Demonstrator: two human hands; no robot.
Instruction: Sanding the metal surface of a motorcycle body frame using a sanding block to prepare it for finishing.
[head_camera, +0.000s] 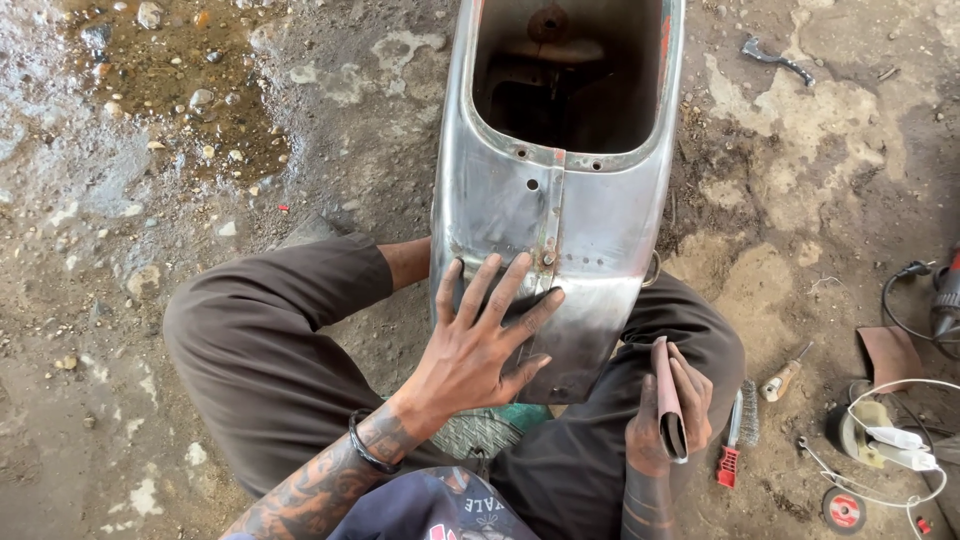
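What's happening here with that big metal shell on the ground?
A person sits on the dirt floor with a bare metal body shell propped between their knees. The left hand lies flat, fingers spread, on the shell's lower end. The right hand holds a folded strip of sandpaper just beside the shell, not touching it. A red-handled wire brush and a screwdriver lie on the ground nearby.

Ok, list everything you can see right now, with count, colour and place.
metal body shell: one, bare silver, between the knees
folded sandpaper: one, reddish-brown, in right hand
wire brush: one, red handle, ground at right
screwdriver: one, wooden handle, right
wrench: one, grey, top right
cutting disc: one, grey and red, bottom right
puddle: one, brown, top left
left hand: flat on shell
right hand: gripping sandpaper
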